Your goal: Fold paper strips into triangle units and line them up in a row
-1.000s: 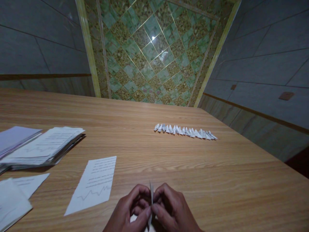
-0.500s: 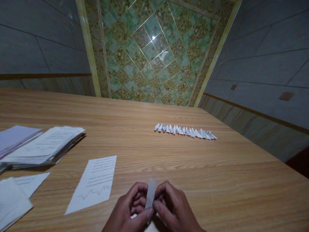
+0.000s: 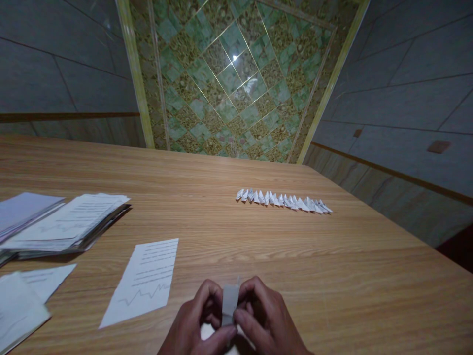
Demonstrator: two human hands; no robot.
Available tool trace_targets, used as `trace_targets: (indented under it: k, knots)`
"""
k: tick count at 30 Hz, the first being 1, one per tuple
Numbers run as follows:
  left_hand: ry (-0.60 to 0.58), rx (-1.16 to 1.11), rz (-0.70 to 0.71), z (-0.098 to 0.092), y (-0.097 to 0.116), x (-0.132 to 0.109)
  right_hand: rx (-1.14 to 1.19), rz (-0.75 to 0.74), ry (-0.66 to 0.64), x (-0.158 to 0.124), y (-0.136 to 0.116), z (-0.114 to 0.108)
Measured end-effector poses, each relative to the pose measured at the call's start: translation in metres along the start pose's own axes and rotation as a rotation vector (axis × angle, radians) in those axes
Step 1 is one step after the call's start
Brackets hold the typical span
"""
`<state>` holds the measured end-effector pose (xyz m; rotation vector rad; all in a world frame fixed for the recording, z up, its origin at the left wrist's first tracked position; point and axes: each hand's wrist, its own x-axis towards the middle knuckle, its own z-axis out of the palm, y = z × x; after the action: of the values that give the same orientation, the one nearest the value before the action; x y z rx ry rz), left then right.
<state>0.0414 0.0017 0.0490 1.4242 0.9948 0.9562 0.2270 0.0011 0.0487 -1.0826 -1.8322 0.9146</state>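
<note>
White strip (image 3: 230,304) is being pinched between both hands, left hand (image 3: 197,323) and right hand (image 3: 264,320), mid-fold, while finished folds (image 3: 284,201) are lying in a row at one o'clock on the desk (image 3: 332,276).

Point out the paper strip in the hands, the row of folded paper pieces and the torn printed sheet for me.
paper strip (image 3: 230,301), head view, middle of its flat face between the fingers.
row of folded paper pieces (image 3: 284,201), head view, middle of the row.
torn printed sheet (image 3: 146,281), head view, centre of the page.
</note>
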Motion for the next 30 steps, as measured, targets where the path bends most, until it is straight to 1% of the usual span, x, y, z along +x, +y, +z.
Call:
trace_targets:
  k: [4, 9, 11, 15, 18, 20, 22, 26, 27, 28, 30]
  knots:
    - [0.101, 0.025, 0.039, 0.0, -0.005, 0.001, -0.042, 0.007, 0.01, 0.0, 0.0, 0.0]
    - [0.075, 0.193, 0.144, -0.002, -0.009, -0.001, -0.008, 0.074, 0.028, 0.003, -0.001, 0.002]
    - [0.112, 0.234, 0.179, -0.002, -0.011, -0.002, 0.01, 0.101, 0.05, 0.003, 0.001, 0.004]
    - [0.218, 0.287, 0.192, -0.002, -0.018, -0.004, -0.022, 0.143, 0.13, 0.001, 0.009, 0.008]
    - [0.242, 0.292, 0.242, -0.003, -0.019, -0.005, -0.031, 0.152, 0.158, -0.001, 0.012, 0.01]
    - [0.234, 0.225, 0.223, -0.004, -0.017, -0.004, -0.012, 0.137, 0.145, -0.001, 0.01, 0.01]
    - [0.224, 0.111, 0.133, -0.005, -0.015, -0.001, 0.015, 0.111, 0.119, -0.001, 0.007, 0.01]
    - [0.091, -0.167, -0.025, -0.008, -0.014, 0.007, 0.059, 0.055, 0.051, -0.001, 0.001, 0.01]
    - [0.08, -0.241, -0.046, -0.008, -0.015, 0.008, 0.065, 0.05, 0.042, 0.0, 0.0, 0.009]
    - [0.092, -0.305, -0.059, -0.009, -0.017, 0.008, 0.07, 0.049, 0.037, 0.0, -0.002, 0.009]
    - [0.157, -0.367, -0.069, -0.009, -0.019, 0.009, 0.079, 0.055, 0.042, 0.001, -0.003, 0.009]
